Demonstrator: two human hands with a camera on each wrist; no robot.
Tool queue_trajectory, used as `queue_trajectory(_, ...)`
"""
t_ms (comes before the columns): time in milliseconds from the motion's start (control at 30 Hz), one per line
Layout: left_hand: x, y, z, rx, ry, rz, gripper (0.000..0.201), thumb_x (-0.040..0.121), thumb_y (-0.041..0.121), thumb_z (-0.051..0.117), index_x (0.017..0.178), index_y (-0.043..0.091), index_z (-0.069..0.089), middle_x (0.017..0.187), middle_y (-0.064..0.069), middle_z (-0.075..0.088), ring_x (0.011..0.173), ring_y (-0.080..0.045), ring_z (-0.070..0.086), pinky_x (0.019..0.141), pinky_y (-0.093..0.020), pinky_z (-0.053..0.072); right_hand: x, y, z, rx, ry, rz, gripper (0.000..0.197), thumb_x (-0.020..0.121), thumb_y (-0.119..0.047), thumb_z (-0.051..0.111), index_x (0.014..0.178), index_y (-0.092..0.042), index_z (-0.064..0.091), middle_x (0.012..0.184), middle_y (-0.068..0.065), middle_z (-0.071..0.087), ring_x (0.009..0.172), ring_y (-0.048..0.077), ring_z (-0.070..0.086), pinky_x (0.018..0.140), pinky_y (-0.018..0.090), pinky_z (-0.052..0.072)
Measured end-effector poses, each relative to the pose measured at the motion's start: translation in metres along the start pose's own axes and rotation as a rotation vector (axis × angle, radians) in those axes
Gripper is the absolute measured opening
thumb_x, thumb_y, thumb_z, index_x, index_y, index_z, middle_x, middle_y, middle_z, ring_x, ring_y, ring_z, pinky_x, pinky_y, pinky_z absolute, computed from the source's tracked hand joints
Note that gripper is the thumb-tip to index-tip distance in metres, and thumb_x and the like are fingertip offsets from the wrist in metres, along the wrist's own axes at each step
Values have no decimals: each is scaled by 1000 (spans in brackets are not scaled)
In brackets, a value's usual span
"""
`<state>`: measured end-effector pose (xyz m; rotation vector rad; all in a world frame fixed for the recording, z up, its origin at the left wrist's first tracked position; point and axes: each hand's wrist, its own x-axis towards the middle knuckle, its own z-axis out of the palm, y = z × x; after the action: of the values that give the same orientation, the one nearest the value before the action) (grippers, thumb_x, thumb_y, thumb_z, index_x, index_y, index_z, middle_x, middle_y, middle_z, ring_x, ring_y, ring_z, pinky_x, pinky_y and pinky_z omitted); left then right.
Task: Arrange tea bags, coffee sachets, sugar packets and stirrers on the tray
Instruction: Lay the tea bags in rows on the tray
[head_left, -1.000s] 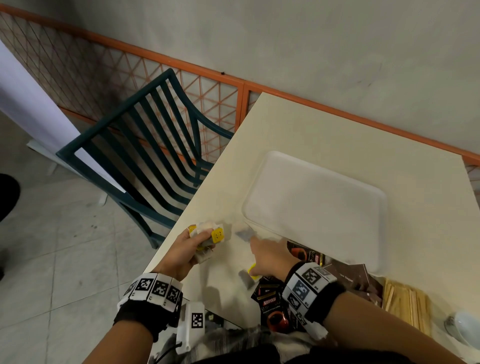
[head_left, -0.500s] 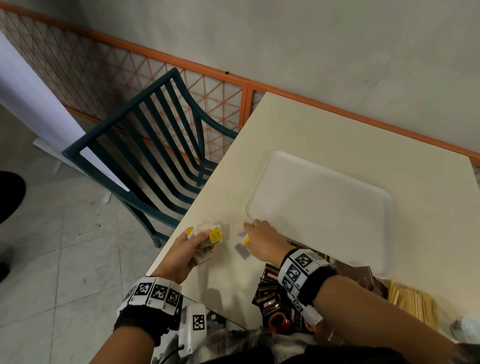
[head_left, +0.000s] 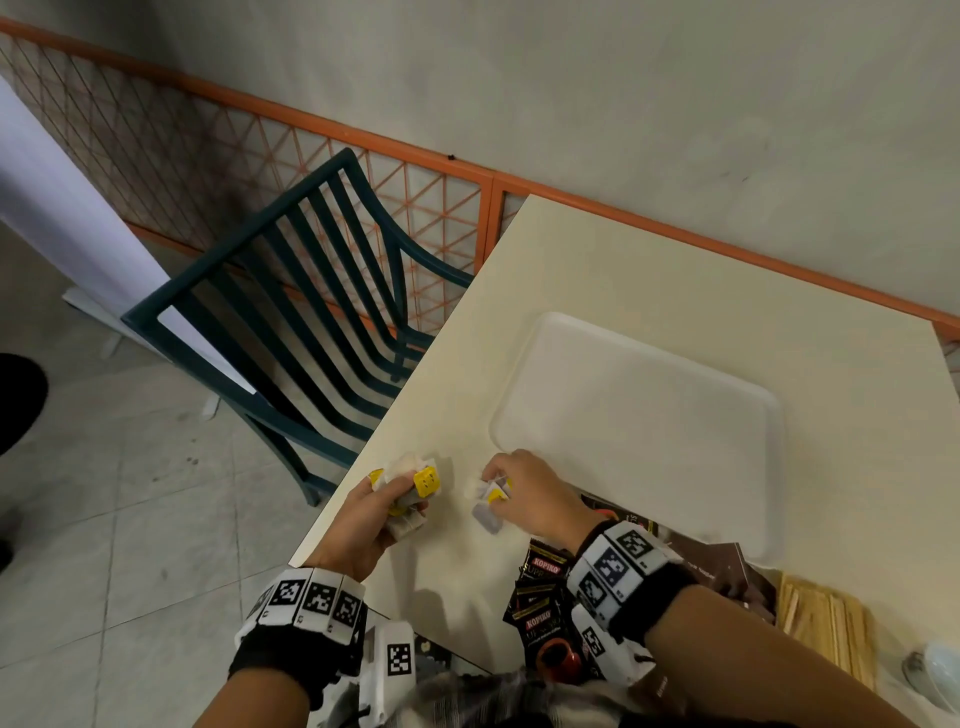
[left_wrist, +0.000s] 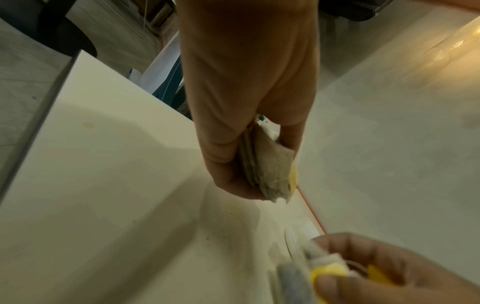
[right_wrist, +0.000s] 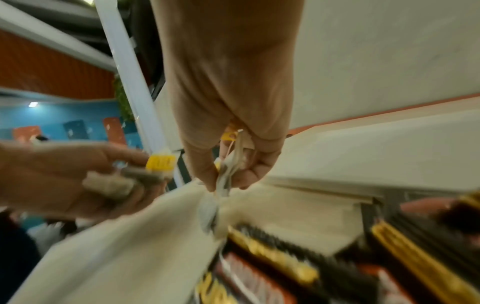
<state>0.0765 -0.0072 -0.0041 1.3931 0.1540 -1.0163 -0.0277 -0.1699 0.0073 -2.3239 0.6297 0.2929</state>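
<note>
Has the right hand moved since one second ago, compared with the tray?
Yes. The right hand moved forward, away from the coffee sachets toward the near-left corner of the tray.

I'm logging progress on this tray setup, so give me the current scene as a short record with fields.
left hand: left hand grips a bunch of tea bags with yellow tags
right hand: right hand pinches a few more tea bags at the table surface
tray: white tray, nothing on it yet
coffee sachets: dark pile at the near edge, beside the right wrist
stirrers: wooden bundle right of the sachets
sugar packets: cannot identify any
surroundings: green chair left of the table
</note>
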Motion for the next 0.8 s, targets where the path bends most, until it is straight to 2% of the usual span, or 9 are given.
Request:
queue_trajectory(67,2,0,2,6,35,1,9,89,15,58,97,12,60,81,-8,62,68,-15,60,57,-23,53,-5,-5,-14,106,56,-52,31,82,-13,64,113,-13,59,116,7,56,104,16,52,75,18,34)
queue_trajectory(133,1,2,7,22,20,3,4,90,15,57,92,13,61,80,-8,62,65,-14,60,55,-22,52,-10,-15,-26,244,60,-108,31,82,-13,65,113,-14,60,109,-2,60,99,8,51,81,18,39)
queue_trajectory(200,-1,5,15,41,-25,11,8,91,14,55,86,15,62,79,-8,63,68,-15,60,63,-26,51,-13,-26,-33,374,13,-144,30,82,-13,67,111,-16,61,99,-17,58,97,5,51,85,24,47)
queue_trajectory(267,-3,8,22,50,-93,14,6,90,17,57,90,16,63,87,-9,67,76,-19,63,72,-32,51,-15,-35,-35,414,-24,-177,30,81,-13,68,110,-18,60,96,-22,56,96,2,52,83,13,45)
queue_trajectory(333,-5,13,27,35,-224,36,19,86,27,59,98,13,63,96,-10,68,81,-21,66,74,-35,52,-15,-39,-32,414,-37,-196,29,81,-14,68,109,-18,61,99,-16,58,95,3,54,78,5,41)
queue_trajectory(433,-8,20,33,-81,-391,14,25,92,28,46,96,15,67,93,-9,70,79,-20,68,74,-39,52,-13,-37,-28,377,1,-191,27,81,-14,68,107,-17,61,104,-9,57,95,6,53,78,9,41)
queue_trajectory(567,-6,26,36,-212,-523,-81,32,83,37,57,109,18,60,98,-7,68,85,-22,66,82,-47,53,-14,-32,-25,320,90,-193,28,80,-12,68,107,-17,61,106,-4,49,93,-2,48,81,-1,32)
queue_trajectory(667,-2,25,40,-117,-546,-50,25,93,25,51,116,16,53,100,-6,66,87,-18,67,75,-41,57,-16,-33,-23,311,133,-163,39,79,-15,69,116,-20,57,107,-5,45,98,1,47,81,-2,31)
queue_trajectory(800,8,23,43,-69,-477,-31,38,85,14,58,121,15,49,104,-11,66,86,-19,67,66,-32,57,-22,-33,-20,405,247,-61,65,74,-20,76,129,-28,42,113,-3,40,103,4,45,80,2,35)
